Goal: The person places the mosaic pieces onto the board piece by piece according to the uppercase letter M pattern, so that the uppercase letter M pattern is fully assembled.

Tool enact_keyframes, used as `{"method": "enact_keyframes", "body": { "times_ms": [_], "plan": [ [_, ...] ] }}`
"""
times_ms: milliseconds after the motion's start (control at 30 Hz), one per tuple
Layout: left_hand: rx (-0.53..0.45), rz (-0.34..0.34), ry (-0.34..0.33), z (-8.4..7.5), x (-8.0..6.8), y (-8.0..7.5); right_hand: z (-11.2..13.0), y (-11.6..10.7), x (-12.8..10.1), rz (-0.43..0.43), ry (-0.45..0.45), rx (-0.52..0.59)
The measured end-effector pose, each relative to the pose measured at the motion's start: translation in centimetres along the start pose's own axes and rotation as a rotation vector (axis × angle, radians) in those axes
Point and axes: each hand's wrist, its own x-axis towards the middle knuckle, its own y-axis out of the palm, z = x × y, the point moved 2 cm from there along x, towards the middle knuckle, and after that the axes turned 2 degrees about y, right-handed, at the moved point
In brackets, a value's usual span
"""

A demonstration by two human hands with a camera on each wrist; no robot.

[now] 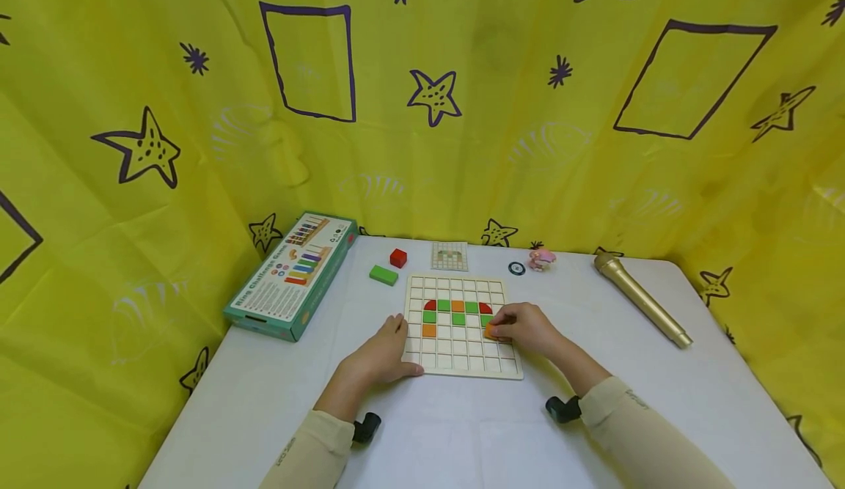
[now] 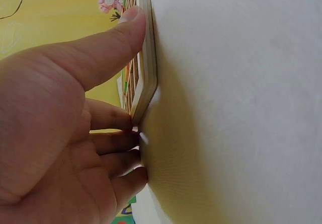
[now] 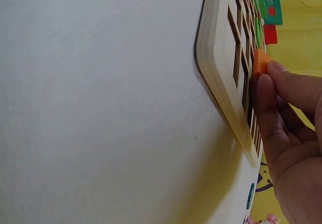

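A wooden grid board (image 1: 463,362) lies flat on the white table, with green, orange and rounded red blocks set in some of its cells. My right hand (image 1: 531,327) pinches an orange block (image 3: 261,62) between thumb and fingers at the board's right side, right by a green block. Whether that block sits fully in a cell cannot be seen. My left hand (image 1: 381,353) rests at the board's near left corner. Its thumb (image 2: 132,30) touches the front edge, and the fairly straight fingers (image 2: 123,141) lie by the left side.
A green block (image 1: 383,275) and a red cube (image 1: 398,257) lie behind the board to the left, beside a pattern card (image 1: 450,256). A game box (image 1: 293,273) stands left. Farther right are a round disc (image 1: 517,268), a pink figurine (image 1: 542,259) and a gold microphone (image 1: 640,298).
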Motion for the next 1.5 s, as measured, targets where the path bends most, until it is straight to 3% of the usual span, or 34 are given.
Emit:
{"method": "enact_keyframes", "body": {
  "times_ms": [467,967,1233,1367,1500],
  "plan": [
    [0.012,0.005,-0.005,0.0,-0.1,-0.2,0.2,0.4,0.6,0.044,-0.038,-0.037],
    [-0.001,0.012,-0.020,0.1,-0.2,-0.2,0.0,1.0,0.5,0.021,-0.030,-0.064],
    [-0.005,0.009,-0.019,0.2,0.0,0.1,-0.2,1.1,-0.1,-0.031,-0.040,-0.055],
    [-0.012,0.027,-0.009,0.4,0.0,0.0,-0.3,0.9,-0.4,-0.122,-0.022,-0.013],
    [-0.025,0.049,-0.017,0.8,0.3,-1.2,0.2,0.2,-0.7,-0.226,-0.046,-0.015]
  ]
}}
